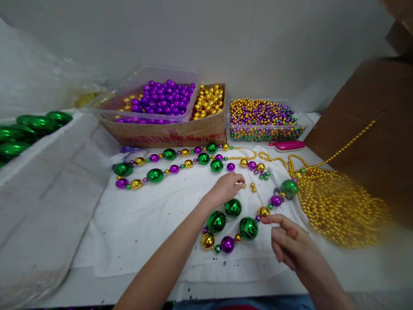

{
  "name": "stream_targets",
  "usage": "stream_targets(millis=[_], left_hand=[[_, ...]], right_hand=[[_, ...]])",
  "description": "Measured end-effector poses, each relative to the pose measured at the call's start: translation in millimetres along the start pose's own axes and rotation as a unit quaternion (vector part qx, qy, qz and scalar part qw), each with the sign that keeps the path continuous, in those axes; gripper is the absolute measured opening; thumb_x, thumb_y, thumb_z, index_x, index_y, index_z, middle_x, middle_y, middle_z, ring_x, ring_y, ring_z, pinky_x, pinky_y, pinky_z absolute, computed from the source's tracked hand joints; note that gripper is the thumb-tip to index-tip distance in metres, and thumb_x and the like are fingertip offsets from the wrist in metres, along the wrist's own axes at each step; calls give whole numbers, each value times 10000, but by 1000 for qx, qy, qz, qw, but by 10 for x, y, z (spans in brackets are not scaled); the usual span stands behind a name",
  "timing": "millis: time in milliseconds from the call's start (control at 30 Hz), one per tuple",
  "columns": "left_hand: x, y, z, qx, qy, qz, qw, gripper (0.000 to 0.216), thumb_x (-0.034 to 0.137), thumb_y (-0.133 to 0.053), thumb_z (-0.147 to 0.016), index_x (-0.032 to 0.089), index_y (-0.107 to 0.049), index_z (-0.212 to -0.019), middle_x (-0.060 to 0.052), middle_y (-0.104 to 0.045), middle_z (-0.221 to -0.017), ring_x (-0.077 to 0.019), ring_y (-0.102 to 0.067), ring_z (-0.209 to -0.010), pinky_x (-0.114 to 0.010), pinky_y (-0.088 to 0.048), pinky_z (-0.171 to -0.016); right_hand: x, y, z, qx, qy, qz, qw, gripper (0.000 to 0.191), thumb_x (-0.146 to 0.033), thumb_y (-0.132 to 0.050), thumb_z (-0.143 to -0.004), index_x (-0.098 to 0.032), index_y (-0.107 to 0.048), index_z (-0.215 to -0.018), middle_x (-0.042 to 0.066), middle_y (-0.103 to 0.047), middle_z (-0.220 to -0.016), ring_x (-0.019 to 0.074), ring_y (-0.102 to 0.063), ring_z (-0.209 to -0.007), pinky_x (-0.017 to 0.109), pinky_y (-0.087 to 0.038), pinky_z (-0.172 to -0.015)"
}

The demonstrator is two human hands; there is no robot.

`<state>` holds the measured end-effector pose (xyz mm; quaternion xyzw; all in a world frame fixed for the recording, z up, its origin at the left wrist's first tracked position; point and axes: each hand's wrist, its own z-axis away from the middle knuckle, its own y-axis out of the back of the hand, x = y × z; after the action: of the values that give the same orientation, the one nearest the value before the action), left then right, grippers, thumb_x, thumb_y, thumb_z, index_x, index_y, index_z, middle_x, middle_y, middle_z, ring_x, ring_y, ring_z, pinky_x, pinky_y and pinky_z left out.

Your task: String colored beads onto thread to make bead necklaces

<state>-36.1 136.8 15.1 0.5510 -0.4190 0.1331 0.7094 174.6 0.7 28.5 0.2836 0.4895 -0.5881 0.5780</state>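
Note:
My left hand reaches over the white cloth, fingers pinched, with a small gold bead at the tips. Lower right, my right hand pinches a thin, straight strand, thread or needle; I cannot tell which. Around that hand curves a partly strung row of beads, with a large green ball, a purple ball and a gold ball. Loose green balls lie below my left wrist. Beyond my fingers are loose small gold beads and small green beads.
A finished-looking bead string loops at the back left. Behind it stand a tub of purple beads, a cardboard box and a tub of mixed beads. Gold bead chains pile up beside a brown carton; a pink-handled tool lies nearby.

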Motion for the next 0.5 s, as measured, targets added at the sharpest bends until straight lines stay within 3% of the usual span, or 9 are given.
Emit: stream_targets(millis=[100,200,267,400,467,500], left_hand=[[-11,-287,-426,5,16,16,1000,135,117,-587,-713,164,-654,-820,-87,-616,-943,-250,-534,-967,-380,-361,-907],[-74,-450,-617,3,39,63,997,109,41,-595,-653,146,-614,-676,-82,-606,-847,-244,-541,-928,-398,-369,-914],[-108,-457,-608,4,52,119,992,75,67,-591,-687,141,-604,-689,-71,-605,-794,-216,-561,-864,-385,-416,-870],[-101,-334,-365,18,63,251,966,188,208,-477,-860,127,-592,-985,-94,-634,-888,-149,-608,-774,-321,-500,-760],[-74,-280,-203,32,74,377,923,213,195,-445,-887,129,-580,-1037,-103,-638,-957,-120,-621,-791,-281,-507,-778],[-61,-265,-129,40,86,461,882,194,166,-463,-878,126,-589,-1019,-98,-640,-959,-107,-623,-790,-258,-506,-785]], right_hand=[[106,-53,-12,21,-3,-24,999,405,-440,-571,-837,-133,-521,-1096,-64,-490,-454,29,-214,-333,179,-78,-366],[205,3,16,53,-3,-41,998,396,-432,-557,-850,-140,-505,-1112,-75,-458,-452,40,-236,-355,176,-95,-372],[259,56,42,73,-8,-37,997,421,-432,-557,-849,-137,-493,-1143,-78,-446,-451,44,-244,-364,176,-103,-375],[317,73,81,102,-17,17,994,530,-481,-561,-822,-107,-501,-1193,-73,-442,-422,42,-229,-349,182,-95,-373],[323,28,99,105,-15,45,993,549,-498,-554,-816,-95,-530,-1188,-71,-430,-408,41,-225,-348,186,-98,-377],[322,-1,110,106,-13,57,993,548,-501,-551,-815,-93,-548,-1180,-71,-422,-402,40,-225,-349,189,-101,-380]])
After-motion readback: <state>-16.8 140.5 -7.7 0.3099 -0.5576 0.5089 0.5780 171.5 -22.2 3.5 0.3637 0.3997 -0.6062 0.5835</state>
